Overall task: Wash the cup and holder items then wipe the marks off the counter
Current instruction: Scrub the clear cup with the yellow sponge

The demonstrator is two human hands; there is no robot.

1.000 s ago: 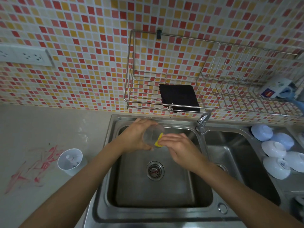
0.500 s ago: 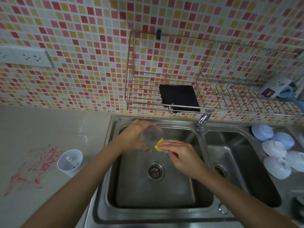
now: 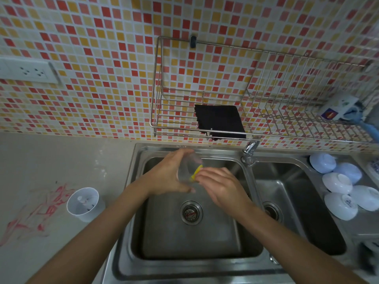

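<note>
While both forearms reach out over the left of two sink basins (image 3: 190,238), the left hand (image 3: 168,177) wraps one clear cup (image 3: 187,169) and the right hand (image 3: 221,186) pinches one yellow sponge (image 3: 195,173) against it. One white holder (image 3: 84,203) stands beside red marks (image 3: 34,212); five white bowls (image 3: 340,185) sit right. Labels unreadable.

The wall (image 3: 92,48) is showing a mosaic of small red, pink, orange, yellow and white tiles. A black pad (image 3: 219,119) is lying in the silver wire rack (image 3: 205,132). The sink (image 3: 190,238) is gleaming steel grey. A yellow sponge (image 3: 195,173) is showing against the clear cup (image 3: 187,169). Red marks (image 3: 34,214) are streaking the pale beige counter (image 3: 51,160) beside the white holder (image 3: 85,203). At the right, white bowls (image 3: 338,191) are sitting upturned.
</note>
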